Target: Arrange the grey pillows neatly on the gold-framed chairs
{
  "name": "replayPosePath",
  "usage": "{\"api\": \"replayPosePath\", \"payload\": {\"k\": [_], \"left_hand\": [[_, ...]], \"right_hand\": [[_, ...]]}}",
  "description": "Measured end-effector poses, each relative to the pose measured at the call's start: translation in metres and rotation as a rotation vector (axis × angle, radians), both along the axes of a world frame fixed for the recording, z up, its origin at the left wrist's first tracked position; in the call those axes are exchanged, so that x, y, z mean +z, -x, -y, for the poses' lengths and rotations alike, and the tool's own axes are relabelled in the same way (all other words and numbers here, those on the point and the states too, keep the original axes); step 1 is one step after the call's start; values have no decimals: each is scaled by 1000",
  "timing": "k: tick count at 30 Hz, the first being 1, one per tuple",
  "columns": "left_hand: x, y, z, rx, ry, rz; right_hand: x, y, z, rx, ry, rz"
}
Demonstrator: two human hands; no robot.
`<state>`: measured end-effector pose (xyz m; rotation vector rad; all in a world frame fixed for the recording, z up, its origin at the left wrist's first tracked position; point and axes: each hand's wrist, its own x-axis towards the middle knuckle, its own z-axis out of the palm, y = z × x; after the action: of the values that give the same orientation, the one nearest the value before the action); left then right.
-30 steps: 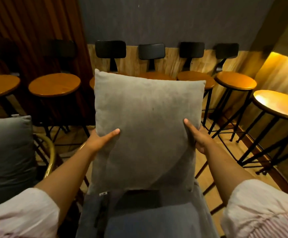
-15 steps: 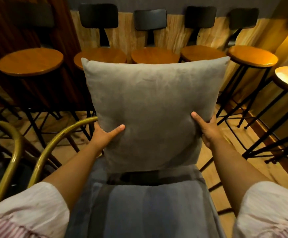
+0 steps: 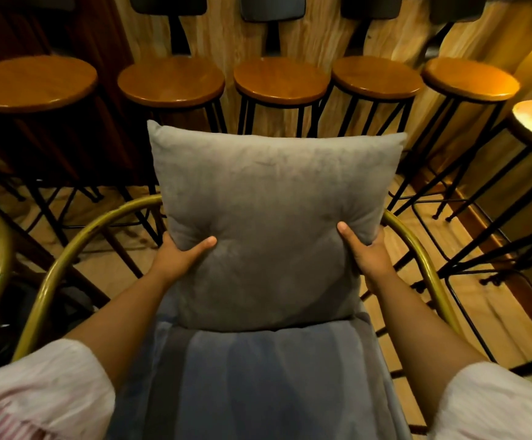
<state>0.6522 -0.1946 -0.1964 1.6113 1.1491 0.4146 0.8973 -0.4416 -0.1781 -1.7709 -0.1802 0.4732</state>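
Grey pillow (image 3: 274, 223) held upright at the rear of the grey seat cushion (image 3: 258, 376) of a gold-framed chair (image 3: 77, 246), lower edge touching the cushion, between the 2 curved gold arms. Left hand (image 3: 179, 257) and right hand (image 3: 366, 252) clasped on the pillow's lower side edges, thumbs across the front face; likely gripped low on both sides to keep it square and centred while settling. Not yet let go. Row of round wooden bar stools (image 3: 280, 79) close behind; back support hidden by the pillow.

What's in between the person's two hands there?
In the head view, the grey pillow fills the stretch between the left hand and right hand, upright on the chair's seat cushion.
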Motion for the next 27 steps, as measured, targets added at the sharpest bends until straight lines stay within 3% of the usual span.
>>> {"api": "replayPosePath", "payload": {"k": [12,22,27], "left_hand": [[-25,-4,-13,-45,54,-50],[60,13,42,-52,-93,6],[137,40,76,-371,-190,-138]], "right_hand": [[-15,9,0,19,117,-69],[45,61,0,-24,183,50],[119,102,-5,250,269,164]]}}
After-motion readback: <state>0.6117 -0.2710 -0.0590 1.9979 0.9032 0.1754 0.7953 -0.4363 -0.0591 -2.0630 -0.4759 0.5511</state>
